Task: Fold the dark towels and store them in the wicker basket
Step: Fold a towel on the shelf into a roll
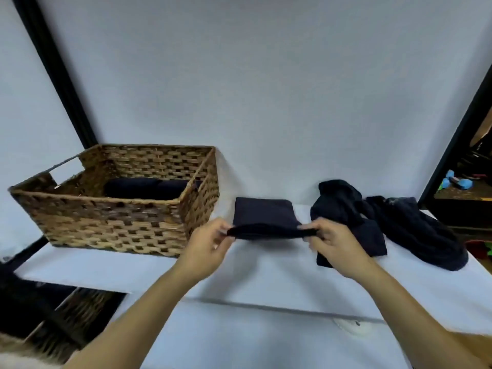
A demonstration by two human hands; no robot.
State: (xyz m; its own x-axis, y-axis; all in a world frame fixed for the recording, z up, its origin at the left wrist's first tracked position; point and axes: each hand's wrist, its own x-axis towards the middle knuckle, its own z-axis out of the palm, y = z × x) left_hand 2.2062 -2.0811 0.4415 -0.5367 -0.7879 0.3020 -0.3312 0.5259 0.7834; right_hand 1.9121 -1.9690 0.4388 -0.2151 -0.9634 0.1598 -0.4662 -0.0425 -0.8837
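Note:
A dark towel lies partly folded on the white table, right of the wicker basket. My left hand pinches the near-left corner of its lifted front edge. My right hand pinches the near-right corner. The front edge is raised off the table between both hands. Inside the basket lies a folded dark towel. A heap of unfolded dark towels sits at the right, just beyond my right hand.
A white wall stands close behind the table. Black frame posts run up at the left and right. Below the table's left edge there is dark clutter, and at the far right a shelf holds coloured objects.

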